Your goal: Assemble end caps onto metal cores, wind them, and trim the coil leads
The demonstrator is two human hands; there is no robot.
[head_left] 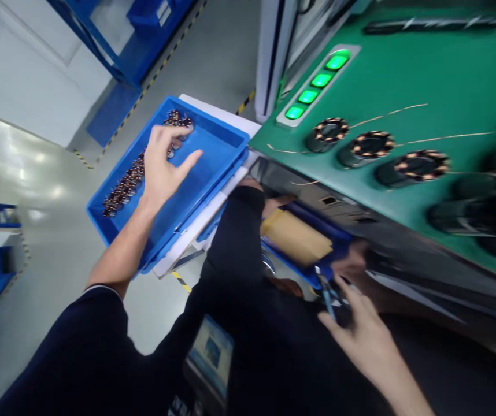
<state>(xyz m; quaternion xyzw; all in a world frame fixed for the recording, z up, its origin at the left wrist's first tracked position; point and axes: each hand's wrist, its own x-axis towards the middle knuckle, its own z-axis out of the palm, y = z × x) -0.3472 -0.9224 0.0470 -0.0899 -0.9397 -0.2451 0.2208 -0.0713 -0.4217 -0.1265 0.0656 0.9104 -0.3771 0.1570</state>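
Note:
Over the blue tray (213,167), my left hand (161,173) has its thumb and fingers apart, with nothing visible between them. Small copper-coloured wound parts (124,188) lie in a row along the tray's left side; more show just beyond my fingers. My right hand (365,335), low on the right, is closed around small pliers with blue handles (328,297); the grip is partly blurred. Round stators with copper windings stand on the green table, among them a near one (421,166), a middle one (372,147) and a far one (330,133), with loose wire ends.
Four lit green buttons (317,86) sit in a strip on the green table (447,75). A black pen-like tool (434,25) lies at its back. Below the table edge is a blue bin with a yellowish block (295,236). Dark blurred objects (482,214) stand at right.

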